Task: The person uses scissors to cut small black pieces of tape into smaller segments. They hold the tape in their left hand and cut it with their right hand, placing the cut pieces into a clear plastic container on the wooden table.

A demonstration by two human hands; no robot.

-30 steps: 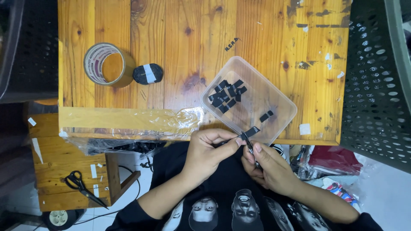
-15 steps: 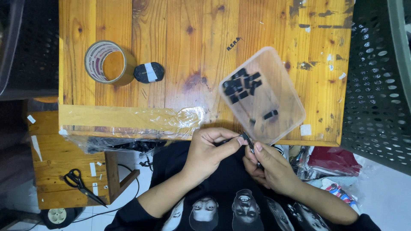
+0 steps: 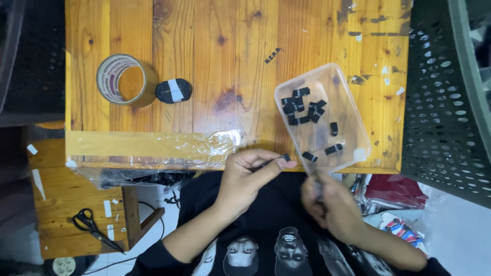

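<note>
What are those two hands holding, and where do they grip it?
The left hand pinches a small black piece by one end between thumb and fingertips. The right hand is blurred; whether it holds anything cannot be told.

Even, fairly bright overhead light on the wooden table (image 3: 204,61), soft short shadows. Glare patches on the plastic wrap (image 3: 169,148) just left of the left hand (image 3: 250,176). Right hand (image 3: 327,204) motion-blurred, fingers smeared; left hand sharp. Dim, underexposed zones far left and below the hands. Slight wide-angle bending at frame edges.
</note>
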